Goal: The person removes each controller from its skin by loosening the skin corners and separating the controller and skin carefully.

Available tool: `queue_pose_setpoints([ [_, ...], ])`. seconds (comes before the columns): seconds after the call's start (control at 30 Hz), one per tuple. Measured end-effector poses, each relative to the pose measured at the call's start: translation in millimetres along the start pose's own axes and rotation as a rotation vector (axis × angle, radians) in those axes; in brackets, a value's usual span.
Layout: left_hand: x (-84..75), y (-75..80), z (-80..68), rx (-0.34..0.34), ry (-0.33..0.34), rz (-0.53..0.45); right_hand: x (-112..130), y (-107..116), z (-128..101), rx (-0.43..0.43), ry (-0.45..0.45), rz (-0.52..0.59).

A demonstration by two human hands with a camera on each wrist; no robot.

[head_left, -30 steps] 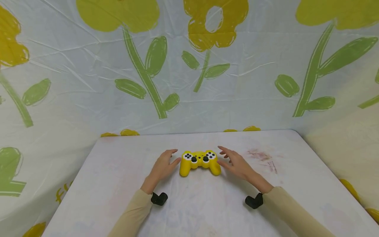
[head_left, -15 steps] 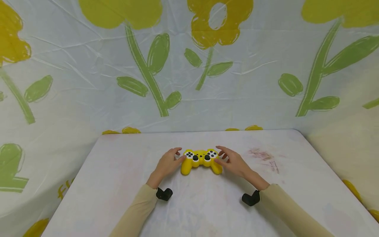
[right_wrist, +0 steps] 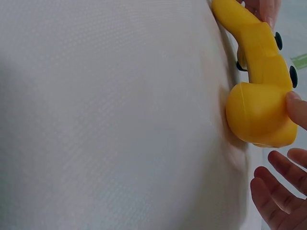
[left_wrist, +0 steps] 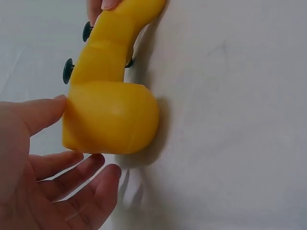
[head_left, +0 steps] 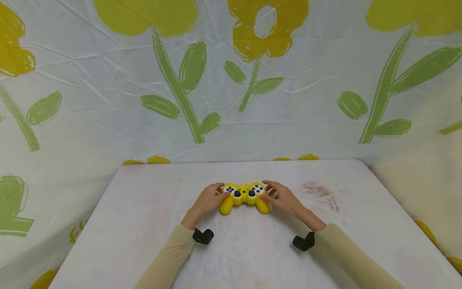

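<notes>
Right, I'm looking at the yellow game controller (head_left: 244, 197), lying flat on the white table (head_left: 144, 224) near the middle, buttons and two black thumbsticks facing up. My left hand (head_left: 208, 201) sits at its left grip; from the left wrist view I see the thumb (left_wrist: 41, 111) touching the side of that rounded grip while the other fingers (left_wrist: 86, 189) stay loosely spread beneath it, not wrapped round, so that hand reads as relaxed and open, only touching. On the other side, my right hand (head_left: 284, 197) is at the right grip; the right wrist view shows a thumb tip (right_wrist: 297, 108) laid against the yellow shell and the fingers (right_wrist: 276, 191) spread just beside it, apart from the plastic. Open too, then, touching but not gripping. Both beige sleeves (head_left: 169, 257) stretch over the table, each with a black wrist camera (head_left: 203, 236) under it. Behind, a flowered cloth backdrop (head_left: 231, 80) hangs, and faint reddish smudges (head_left: 321, 192) mark the table to the right.
</notes>
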State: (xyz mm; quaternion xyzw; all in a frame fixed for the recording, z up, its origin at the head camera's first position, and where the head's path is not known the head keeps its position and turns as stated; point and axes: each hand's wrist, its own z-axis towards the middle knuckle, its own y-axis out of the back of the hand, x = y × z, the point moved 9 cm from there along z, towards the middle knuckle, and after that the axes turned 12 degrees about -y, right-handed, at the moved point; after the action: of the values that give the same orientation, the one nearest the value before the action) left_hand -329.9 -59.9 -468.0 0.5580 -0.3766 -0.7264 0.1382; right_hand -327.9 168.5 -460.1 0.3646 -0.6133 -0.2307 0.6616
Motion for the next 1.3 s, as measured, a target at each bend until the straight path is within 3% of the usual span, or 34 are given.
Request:
queue_pose_setpoints([
  [0.2,0.5,-3.4,-2.6,0.014,0.005,0.027,-4.7,-4.5,1.6,0.015,-0.072,0.033],
  [0.37,4.6,-5.5,-3.1,0.012,0.031,-0.012,-7.7,-6.8,1.4,0.037,-0.16,0.057],
  [0.5,4.5,-9.5,-2.3,0.045,0.018,0.022,-4.8,-6.5,0.9,0.055,-0.178,0.056],
  [0.6,2.1,-11.8,-1.6,0.057,-0.006,0.045,-4.0,-7.3,1.2,0.068,-0.187,0.053],
  [0.77,1.0,-10.5,-2.6,0.023,-0.022,0.017,-5.2,-8.3,2.3,0.08,-0.196,0.066],
  [1.23,1.0,-10.3,-11.8,-0.045,-0.041,-0.183,-1.6,-2.6,-6.3,0.031,-0.156,0.142],
  [1.3,-3.7,-7.3,-13.8,-0.062,-0.076,-0.173,-1.5,-2.4,-6.9,0.024,-0.151,0.152],
])
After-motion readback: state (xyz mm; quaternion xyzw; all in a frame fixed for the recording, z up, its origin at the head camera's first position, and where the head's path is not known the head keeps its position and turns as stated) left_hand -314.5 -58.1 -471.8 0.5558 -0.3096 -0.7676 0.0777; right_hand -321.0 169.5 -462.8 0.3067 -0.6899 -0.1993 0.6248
